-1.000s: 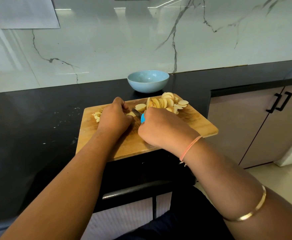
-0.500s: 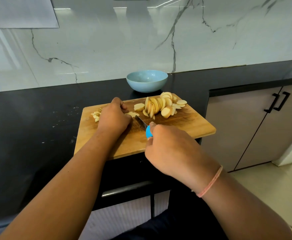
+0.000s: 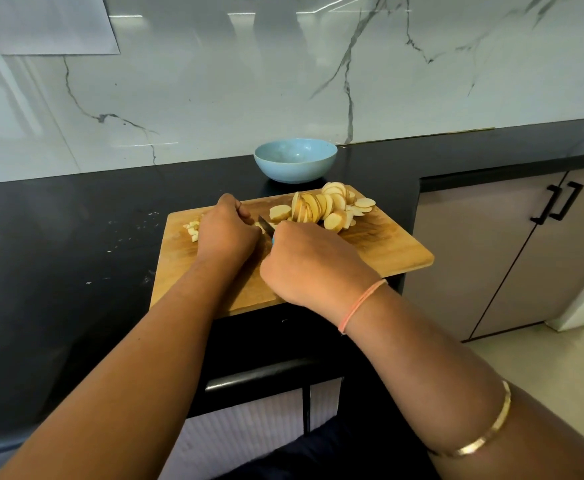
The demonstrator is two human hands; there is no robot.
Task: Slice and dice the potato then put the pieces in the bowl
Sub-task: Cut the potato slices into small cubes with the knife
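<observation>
Head view: potato, cutting in hand, centre of frame.
Potato slices (image 3: 321, 207): a row on the far right part of the cutting board (image 3: 387, 247). Most stand on edge and lean on one another; a few lie flat at the right end.
Long axis: the row runs left to right and rises slightly toward the upper right, with cut faces turned along it.
Diced pieces (image 3: 193, 230): a small heap at the board's left edge, well apart from the row.
Piece under cut (image 3: 258, 223): only a pale sliver shows beside the blade.
Left hand (image 3: 226, 233): fingers curled down over that piece.
Right hand (image 3: 309, 263): fingers wrapped round the blue handle of the knife (image 3: 266, 226), whose blade points up and slightly left.
Bowl (image 3: 295, 161): pale blue, on the black counter (image 3: 58, 254) just beyond the board. No potato shows in it.
Progress: slicing looks finished and dicing barely begun. Most slices are uncut and the transfer to the bowl is not started.
</observation>
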